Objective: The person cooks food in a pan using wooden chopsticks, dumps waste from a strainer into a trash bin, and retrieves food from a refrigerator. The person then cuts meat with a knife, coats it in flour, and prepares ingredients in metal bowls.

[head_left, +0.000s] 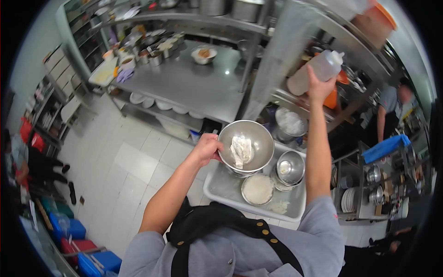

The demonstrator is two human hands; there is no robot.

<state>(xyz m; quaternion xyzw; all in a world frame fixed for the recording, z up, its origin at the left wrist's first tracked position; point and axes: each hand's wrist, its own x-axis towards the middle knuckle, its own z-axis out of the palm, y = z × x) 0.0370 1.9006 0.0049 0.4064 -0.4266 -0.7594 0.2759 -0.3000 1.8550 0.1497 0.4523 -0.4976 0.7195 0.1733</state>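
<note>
My left hand (207,148) grips the rim of a steel mixing bowl (265,147), tipped towards me. A crumpled white piece (241,150), perhaps cloth or paper, lies inside it. My right hand (320,87), raised to the right, is wrapped around a translucent squeeze bottle (326,64) with a white cap. Below the bowl is a pale plastic tub (213,187). In the tub sit a round container of white grainy food (257,189) and a smaller steel bowl (297,168). Loose white food (279,207) lies on the tub's floor.
A steel worktable (184,87) at the back left carries several containers and a white bowl (204,55). Beyond the tub stands a pot holding something white (290,122). Shelving (357,210) with plates is on the right. Other people are at both sides.
</note>
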